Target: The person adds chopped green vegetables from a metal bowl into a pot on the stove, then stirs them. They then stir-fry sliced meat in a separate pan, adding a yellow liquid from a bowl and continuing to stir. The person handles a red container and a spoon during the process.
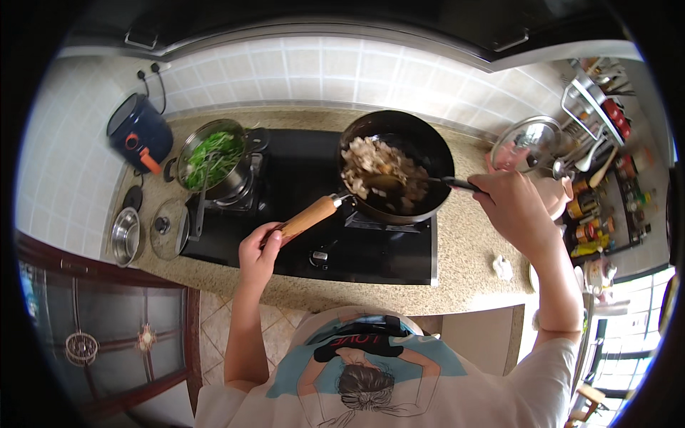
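Note:
My left hand point(260, 251) grips the wooden handle point(307, 218) of a dark wok point(436, 155), which sits over the right burner of the black gas hob point(299, 171). Pale and browned pieces of food, perhaps sliced meat point(369, 155), lie against the wok's left and middle part. In my right hand point(511, 206) is the dark handle of a spatula or ladle point(460, 184). Its head point(385, 183) rests low among the food, partly covered by it.
On the left burner stands a steel pot point(230, 182) of chopped greens point(214, 155), a long-handled utensil point(201, 208) leaning in it. Left are an air fryer point(140, 134), a steel bowl point(126, 235) and a glass lid point(167, 227). Another lid point(527, 142) and a utensil rack point(594, 112) stand right.

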A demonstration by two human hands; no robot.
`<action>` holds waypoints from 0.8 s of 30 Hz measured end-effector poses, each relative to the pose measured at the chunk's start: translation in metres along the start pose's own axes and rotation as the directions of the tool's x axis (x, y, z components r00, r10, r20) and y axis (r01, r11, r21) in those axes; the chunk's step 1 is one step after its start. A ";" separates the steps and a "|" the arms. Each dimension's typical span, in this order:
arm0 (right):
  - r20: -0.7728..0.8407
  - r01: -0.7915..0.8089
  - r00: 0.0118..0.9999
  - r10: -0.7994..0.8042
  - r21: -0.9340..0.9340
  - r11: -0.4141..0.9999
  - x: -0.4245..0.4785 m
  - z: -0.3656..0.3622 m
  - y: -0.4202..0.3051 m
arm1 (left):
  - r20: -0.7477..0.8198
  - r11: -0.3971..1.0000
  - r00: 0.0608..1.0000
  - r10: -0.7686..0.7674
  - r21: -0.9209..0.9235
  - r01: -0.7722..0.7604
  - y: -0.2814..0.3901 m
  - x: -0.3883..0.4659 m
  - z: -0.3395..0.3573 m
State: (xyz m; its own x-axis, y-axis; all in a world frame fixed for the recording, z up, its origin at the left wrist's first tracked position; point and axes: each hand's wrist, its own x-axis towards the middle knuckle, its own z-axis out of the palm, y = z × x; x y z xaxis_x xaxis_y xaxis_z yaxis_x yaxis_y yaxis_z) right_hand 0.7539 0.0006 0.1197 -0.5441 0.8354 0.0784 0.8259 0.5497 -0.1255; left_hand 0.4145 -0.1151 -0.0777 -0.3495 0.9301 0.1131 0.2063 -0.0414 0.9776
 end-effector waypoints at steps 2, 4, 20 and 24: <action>-0.050 -0.030 0.998 0.026 -0.064 0.998 0.001 -0.001 0.005 | 0.001 0.998 1.000 0.014 0.057 -0.014 -0.005 0.001 -0.001; -0.128 -0.053 0.991 0.035 -0.137 0.989 0.000 0.000 0.009 | 0.004 0.999 1.000 -0.015 0.047 0.015 -0.002 0.000 -0.001; -0.008 -0.015 1.000 0.013 -0.263 0.965 -0.062 -0.008 -0.007 | 0.024 0.999 0.999 -0.039 0.002 0.039 -0.005 0.002 -0.004; -0.045 -0.078 0.997 0.068 -0.270 0.960 -0.048 0.027 -0.007 | 0.057 1.000 0.998 -0.025 -0.004 0.025 -0.005 0.008 -0.004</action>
State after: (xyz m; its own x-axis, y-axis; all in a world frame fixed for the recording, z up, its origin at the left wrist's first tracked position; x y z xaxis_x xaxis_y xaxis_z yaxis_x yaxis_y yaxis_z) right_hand 0.7703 -0.0433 0.0896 -0.4794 0.8701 0.1146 0.8748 0.4635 0.1408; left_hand 0.4068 -0.1094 -0.0812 -0.3017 0.9502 0.0785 0.1938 -0.0195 0.9808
